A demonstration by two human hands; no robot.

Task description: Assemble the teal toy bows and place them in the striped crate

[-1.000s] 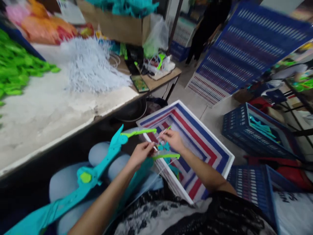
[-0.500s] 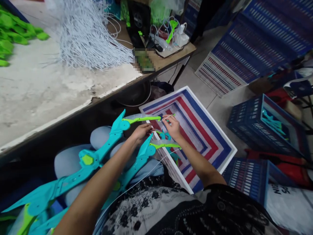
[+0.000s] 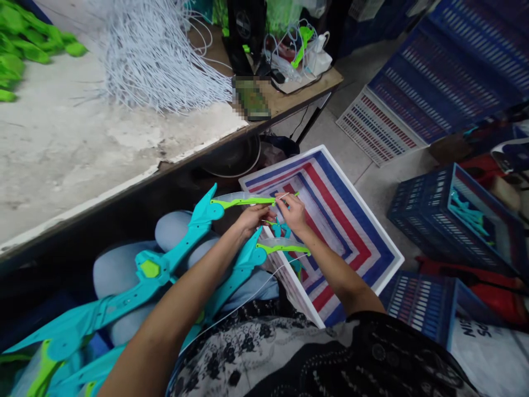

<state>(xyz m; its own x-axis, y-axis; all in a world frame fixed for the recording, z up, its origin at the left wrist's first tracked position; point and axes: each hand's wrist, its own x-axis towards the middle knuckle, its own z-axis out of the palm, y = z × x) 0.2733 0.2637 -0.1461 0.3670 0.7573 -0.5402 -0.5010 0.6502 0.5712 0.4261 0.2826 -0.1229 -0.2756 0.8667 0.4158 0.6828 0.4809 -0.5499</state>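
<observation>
Teal bow (image 3: 194, 227) is pointing up-right | left hand (image 3: 249, 218) is gripping green tip (image 3: 242, 202) | right hand (image 3: 295, 213) is pinching string (image 3: 284, 195) just beyond

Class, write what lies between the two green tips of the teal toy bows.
In the head view: the left hand, holding the upper green tip, the right hand, pinching a white string, and a small teal piece above the lower green tip.

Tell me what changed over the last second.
The left hand rose along the upper bow to its green tip, closing in on the right hand, which keeps pinching the white string there. The lower bow and striped tray stayed put.
</observation>
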